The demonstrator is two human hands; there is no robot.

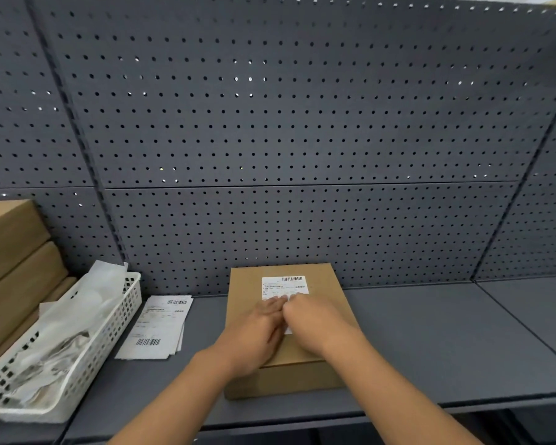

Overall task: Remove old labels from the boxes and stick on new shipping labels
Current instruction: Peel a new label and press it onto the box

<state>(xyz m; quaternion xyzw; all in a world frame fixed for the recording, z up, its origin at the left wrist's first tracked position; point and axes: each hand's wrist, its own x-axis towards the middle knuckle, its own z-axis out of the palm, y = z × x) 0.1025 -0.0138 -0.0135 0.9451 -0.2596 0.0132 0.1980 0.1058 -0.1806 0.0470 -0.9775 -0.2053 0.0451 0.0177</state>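
a brown box (247,284) lies flat on the grey shelf (430,332), near its front edge, with its far end close to the pegboard (302,123). a white label (284,285) sits on the box top, towards the far end, and its barcode end shows beyond the fingers.

both hands are on the near half of that label. the left hand (254,329) and right hand (312,319) lie side by side, touching. their fingers are fairly straight and flat on the paper, and neither hand holds anything. blur hides the fingertips, so i cannot rule out a nail working at an edge. it looks like pressing, not pinching.

as a judgement, this box is at its last step. flat hands on a neat, unwrinkled label suggest a new one being smoothed down, not an old one being lifted. i see no second label on the box top.

more seems left to do. a stack of unused labels (161,326) lies on the shelf just left of the box. beside it, a white basket (109,332) holds crumpled white paper, probably peeled labels or backing. further left, more boxes (13,252) are stacked. their label faces are out of view, so i cannot tell whether they are finished or waiting.
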